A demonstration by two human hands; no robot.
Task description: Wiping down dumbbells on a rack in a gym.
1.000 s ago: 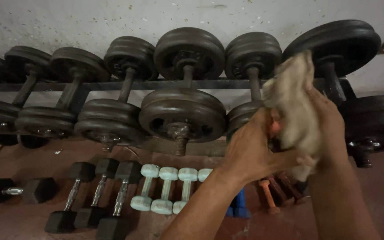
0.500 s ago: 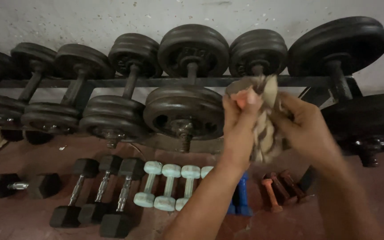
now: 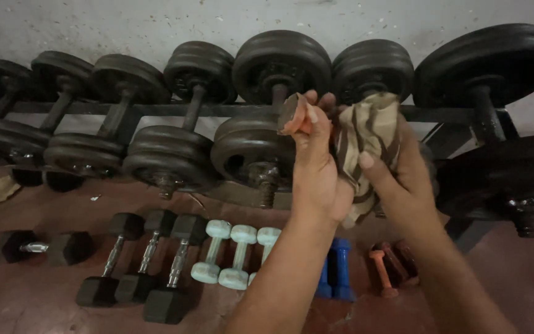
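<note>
I see my left hand with fingers closed on a small orange dumbbell, held up before the rack. My right hand grips a striped beige cloth beside it. On the floor lie three mint dumbbells, three black hex ones, possibly more.

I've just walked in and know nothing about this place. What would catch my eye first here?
In the middle, the left hand grips a small orange dumbbell while the right hand presses a striped beige cloth against it. Behind them, a rack along the wall carries big black plate dumbbells. On the reddish floor below lie black hex dumbbells and pale green ones.
</note>
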